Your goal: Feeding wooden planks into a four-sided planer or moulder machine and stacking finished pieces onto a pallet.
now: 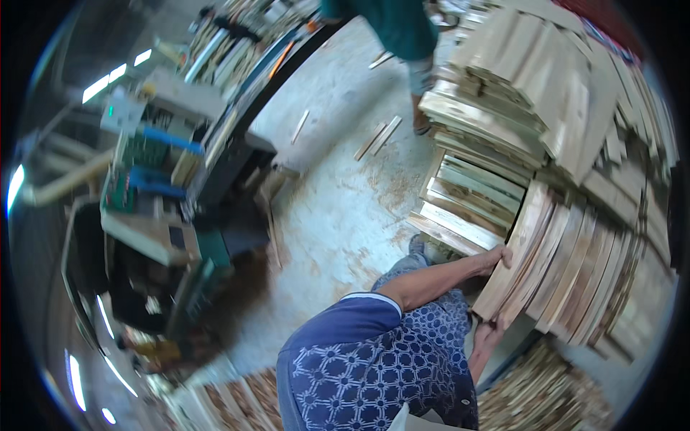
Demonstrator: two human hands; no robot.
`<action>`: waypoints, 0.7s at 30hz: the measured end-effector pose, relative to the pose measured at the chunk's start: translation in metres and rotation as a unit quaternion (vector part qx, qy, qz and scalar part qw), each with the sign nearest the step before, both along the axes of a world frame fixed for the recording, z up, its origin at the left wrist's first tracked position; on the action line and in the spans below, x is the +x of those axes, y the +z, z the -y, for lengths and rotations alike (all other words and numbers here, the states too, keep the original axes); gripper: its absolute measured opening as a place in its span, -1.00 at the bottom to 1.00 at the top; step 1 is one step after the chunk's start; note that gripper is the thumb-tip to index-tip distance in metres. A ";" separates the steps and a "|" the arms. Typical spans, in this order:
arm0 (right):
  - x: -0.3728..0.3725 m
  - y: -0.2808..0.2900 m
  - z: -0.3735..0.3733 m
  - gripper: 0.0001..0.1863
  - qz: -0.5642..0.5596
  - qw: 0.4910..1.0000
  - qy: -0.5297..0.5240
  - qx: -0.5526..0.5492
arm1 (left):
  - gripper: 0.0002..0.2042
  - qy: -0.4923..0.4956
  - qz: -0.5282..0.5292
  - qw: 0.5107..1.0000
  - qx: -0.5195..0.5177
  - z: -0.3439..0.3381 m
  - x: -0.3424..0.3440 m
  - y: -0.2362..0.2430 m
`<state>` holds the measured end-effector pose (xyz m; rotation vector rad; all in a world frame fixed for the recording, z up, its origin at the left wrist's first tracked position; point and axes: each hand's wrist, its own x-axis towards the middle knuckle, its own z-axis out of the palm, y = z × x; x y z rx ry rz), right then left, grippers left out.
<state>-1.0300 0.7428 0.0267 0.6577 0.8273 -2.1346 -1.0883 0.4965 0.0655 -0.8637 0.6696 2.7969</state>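
Note:
A small bundle of pale wooden boards (516, 260) stands on edge at the right, against the front of a large stack. My left hand (496, 258) is closed on the near side of this bundle, its fingers curled over the edge of the nearest board. At the bundle's lower end, my right hand (489, 334) grips the boards from beneath; some of its fingers are hidden. Alongside the bundle, more upright boards (575, 273) stand in a row. Just beyond my left hand lie several stacked boards (474, 197) with their long edges showing.
Tall piles of planks (517, 79) rise at the far right. A person in green clothing (402, 32) stands beyond, beside loose wood strips (379, 138) on the floor. A machine (158, 223) occupies the left. More piled wood strips (546, 391) lie low at the right.

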 end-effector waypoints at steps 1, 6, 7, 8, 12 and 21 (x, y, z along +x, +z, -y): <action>-0.004 -0.008 -0.018 -0.22 -0.018 0.999 0.041 -0.014 | -0.74 0.043 -0.011 0.999 0.002 -0.007 0.008 -0.027; -0.081 -0.003 -0.064 -0.21 0.007 0.966 0.211 -0.149 | -0.73 0.048 -0.033 0.997 -0.049 -0.005 0.012 -0.068; -0.093 -0.021 -0.070 -0.21 0.001 0.964 0.221 -0.145 | -0.89 0.051 -0.042 0.997 -0.047 -0.008 0.010 -0.062; -0.106 -0.057 -0.076 -0.22 -0.067 0.960 0.266 -0.064 | -0.84 0.038 -0.023 0.998 -0.047 -0.006 0.007 -0.015; -0.095 0.020 -0.017 -0.26 -0.100 0.946 0.298 0.076 | -0.93 0.066 -0.050 0.992 -0.097 -0.006 0.009 -0.048; -0.079 0.047 -0.010 -0.09 -0.086 0.938 0.332 0.040 | -0.38 0.027 -0.057 0.998 0.013 0.003 0.059 -0.017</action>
